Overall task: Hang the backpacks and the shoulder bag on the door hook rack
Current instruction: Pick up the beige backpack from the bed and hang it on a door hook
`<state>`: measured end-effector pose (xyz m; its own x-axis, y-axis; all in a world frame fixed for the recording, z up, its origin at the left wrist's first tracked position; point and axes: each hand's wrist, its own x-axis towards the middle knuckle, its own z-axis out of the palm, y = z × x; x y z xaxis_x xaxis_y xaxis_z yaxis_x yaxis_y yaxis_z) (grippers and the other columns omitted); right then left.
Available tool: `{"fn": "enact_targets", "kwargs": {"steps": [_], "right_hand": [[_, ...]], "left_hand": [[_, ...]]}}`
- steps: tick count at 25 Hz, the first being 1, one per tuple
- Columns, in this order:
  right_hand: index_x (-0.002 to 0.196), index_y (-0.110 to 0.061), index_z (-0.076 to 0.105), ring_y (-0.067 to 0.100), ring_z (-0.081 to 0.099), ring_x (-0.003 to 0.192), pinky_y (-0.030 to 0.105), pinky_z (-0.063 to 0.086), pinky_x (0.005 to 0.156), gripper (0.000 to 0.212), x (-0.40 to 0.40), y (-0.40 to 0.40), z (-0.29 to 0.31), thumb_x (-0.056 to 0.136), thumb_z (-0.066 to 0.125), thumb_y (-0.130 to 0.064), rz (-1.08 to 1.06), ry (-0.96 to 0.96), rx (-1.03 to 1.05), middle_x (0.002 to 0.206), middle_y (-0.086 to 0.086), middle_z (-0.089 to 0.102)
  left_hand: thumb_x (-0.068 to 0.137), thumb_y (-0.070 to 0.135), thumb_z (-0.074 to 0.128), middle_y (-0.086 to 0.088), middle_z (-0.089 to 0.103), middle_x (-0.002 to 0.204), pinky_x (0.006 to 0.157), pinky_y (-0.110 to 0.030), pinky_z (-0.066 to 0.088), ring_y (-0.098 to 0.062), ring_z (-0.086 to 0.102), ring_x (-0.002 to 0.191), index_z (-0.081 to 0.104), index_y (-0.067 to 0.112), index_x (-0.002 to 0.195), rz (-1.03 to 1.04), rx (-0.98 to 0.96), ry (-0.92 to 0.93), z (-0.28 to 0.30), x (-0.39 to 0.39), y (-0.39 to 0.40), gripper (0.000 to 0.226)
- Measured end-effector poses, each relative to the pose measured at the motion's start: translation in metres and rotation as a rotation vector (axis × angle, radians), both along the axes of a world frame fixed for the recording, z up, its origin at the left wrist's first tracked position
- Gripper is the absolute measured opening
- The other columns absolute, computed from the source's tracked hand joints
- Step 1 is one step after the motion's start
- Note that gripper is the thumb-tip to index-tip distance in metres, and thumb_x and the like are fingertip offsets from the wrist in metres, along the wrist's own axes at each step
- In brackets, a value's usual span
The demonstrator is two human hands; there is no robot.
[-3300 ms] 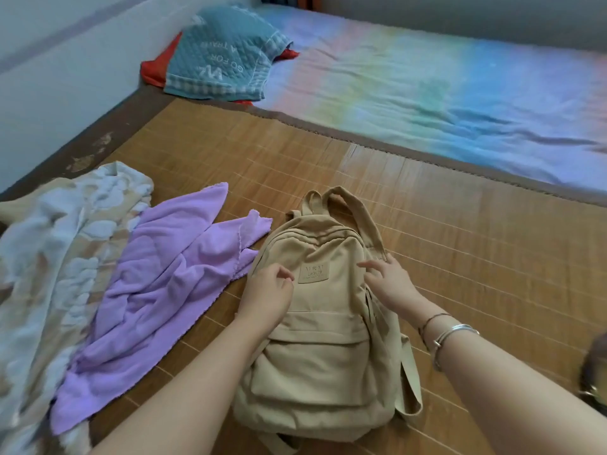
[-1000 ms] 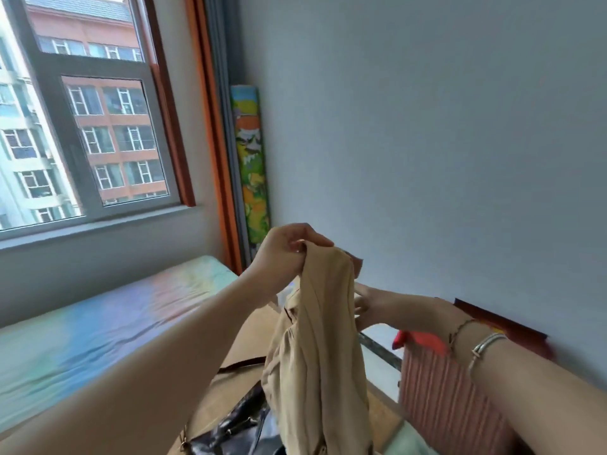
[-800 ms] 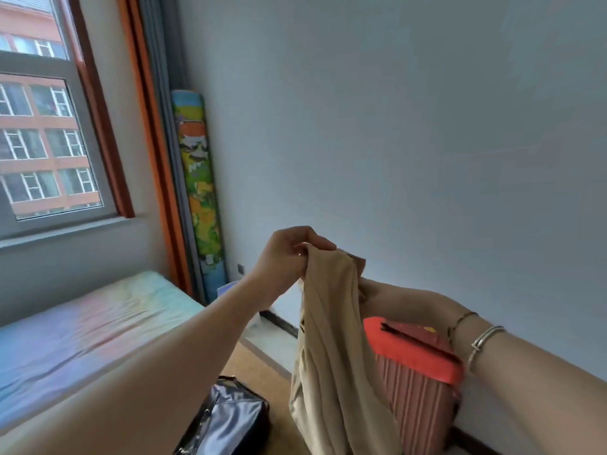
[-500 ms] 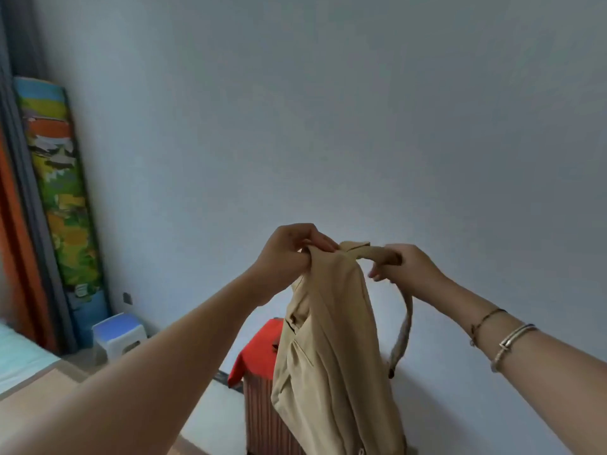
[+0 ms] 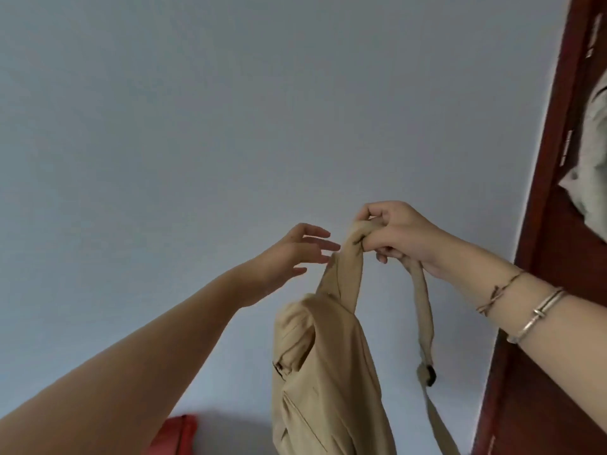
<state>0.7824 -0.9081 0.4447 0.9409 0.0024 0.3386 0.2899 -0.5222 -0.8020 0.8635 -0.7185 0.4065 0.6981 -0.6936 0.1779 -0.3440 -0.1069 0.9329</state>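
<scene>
A beige backpack (image 5: 325, 382) hangs in the air in front of a pale blue wall. My right hand (image 5: 397, 238) is closed around its shoulder strap (image 5: 353, 254) at the top, and the bag dangles below it. My left hand (image 5: 295, 251) is just left of the strap, fingers spread and holding nothing. At the right edge stands a dark red door (image 5: 558, 257). No hook rack shows in this view. The other backpack and the shoulder bag are out of sight.
A light grey garment (image 5: 591, 165) hangs against the door at the upper right. A red-topped object (image 5: 177, 435) pokes in at the bottom edge, left of the backpack. The plain wall (image 5: 230, 126) fills most of the view.
My left hand has let go of the backpack and opened. The right hand alone now holds the strap, raised higher. My view has swung right, bringing the door into sight.
</scene>
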Motion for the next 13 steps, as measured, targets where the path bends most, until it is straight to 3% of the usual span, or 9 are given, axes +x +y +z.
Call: {"fn": "enact_targets", "kwargs": {"steps": [2,5,7,9,11,13], "right_hand": [[0.078,-0.01,0.059,0.007,0.041,0.037,0.021,0.04,0.043,0.022,0.012,-0.022,0.01,0.069,0.055,0.01,-0.124,0.025,-0.001,0.066,0.006,0.059],[0.086,-0.011,0.058,0.007,0.035,0.033,0.025,0.043,0.048,0.028,0.024,-0.065,0.024,0.068,0.052,0.01,-0.285,0.052,0.059,0.053,-0.005,0.06],[0.092,-0.01,0.055,0.009,0.032,0.035,0.027,0.044,0.052,0.031,0.018,-0.104,0.032,0.068,0.05,0.01,-0.398,0.029,0.114,0.05,-0.005,0.057],[0.094,-0.011,0.053,0.01,0.038,0.04,0.03,0.05,0.056,0.031,-0.002,-0.139,0.037,0.071,0.056,0.009,-0.483,0.024,0.153,0.057,0.002,0.054],[0.096,-0.014,0.051,0.01,0.05,0.049,0.033,0.054,0.065,0.031,-0.035,-0.178,0.044,0.075,0.065,0.003,-0.537,0.011,0.176,0.071,0.007,0.056],[0.096,-0.016,0.048,0.011,0.059,0.062,0.034,0.055,0.072,0.03,-0.071,-0.215,0.05,0.078,0.069,-0.005,-0.55,-0.019,0.207,0.076,0.002,0.063]], "left_hand": [[0.078,0.038,0.063,0.012,0.062,0.126,0.108,-0.035,0.031,-0.007,0.052,0.123,0.05,0.033,0.123,-0.217,0.093,-0.018,0.005,0.028,-0.043,0.048],[0.074,0.054,0.068,0.004,0.068,0.116,0.1,-0.031,0.044,-0.009,0.059,0.114,0.057,0.03,0.117,-0.372,0.159,-0.147,0.008,0.047,-0.111,0.05],[0.081,0.04,0.066,-0.012,0.071,0.105,0.094,-0.036,0.051,-0.021,0.066,0.104,0.064,0.013,0.103,-0.422,0.078,-0.179,0.014,0.046,-0.162,0.035],[0.088,0.021,0.056,-0.016,0.073,0.093,0.084,-0.032,0.057,-0.023,0.072,0.091,0.061,0.001,0.094,-0.509,-0.023,-0.134,0.022,0.037,-0.207,0.021],[0.092,0.008,0.042,-0.014,0.073,0.087,0.069,-0.02,0.056,-0.022,0.072,0.079,0.06,0.0,0.096,-0.616,-0.118,-0.131,0.034,0.02,-0.257,0.019],[0.092,0.0,0.035,-0.01,0.062,0.069,0.06,-0.022,0.052,-0.021,0.063,0.06,0.056,0.003,0.092,-0.681,-0.216,-0.084,0.05,0.0,-0.305,0.021]]}}
